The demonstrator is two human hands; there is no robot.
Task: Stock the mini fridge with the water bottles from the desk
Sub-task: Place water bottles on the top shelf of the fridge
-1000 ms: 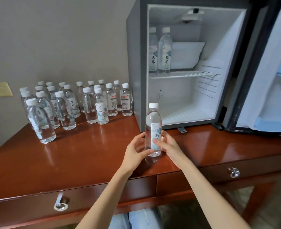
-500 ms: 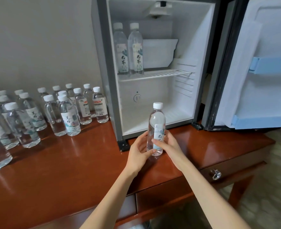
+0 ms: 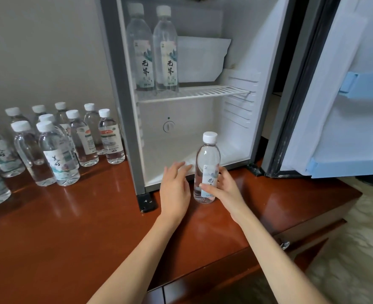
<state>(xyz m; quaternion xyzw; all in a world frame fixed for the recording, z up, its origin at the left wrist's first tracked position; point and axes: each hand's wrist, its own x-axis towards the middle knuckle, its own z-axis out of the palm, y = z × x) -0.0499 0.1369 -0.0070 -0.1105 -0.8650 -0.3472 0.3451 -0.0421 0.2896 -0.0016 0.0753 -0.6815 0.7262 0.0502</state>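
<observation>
Off comes the left hand [image 3: 174, 189]: it has let go of the bottle [image 3: 207, 156] and now hovers just beside it, fingers spread, holding nothing. The right hand [image 3: 225, 189] keeps its grip, thumb across the label and fingers wrapped round the back. That bottle stands upright on the desk [image 3: 71, 227], just ahead of both hands at the open mouth of the fridge [image 3: 119, 84]. High above the hands, two bottles [image 3: 140, 51] stand side by side on the wire shelf [image 3: 203, 93]. Well off to the left of the left hand, the waiting bottles [image 3: 56, 154] crowd the desk. The door [image 3: 345, 128] hangs wide open, right of the right hand.
</observation>
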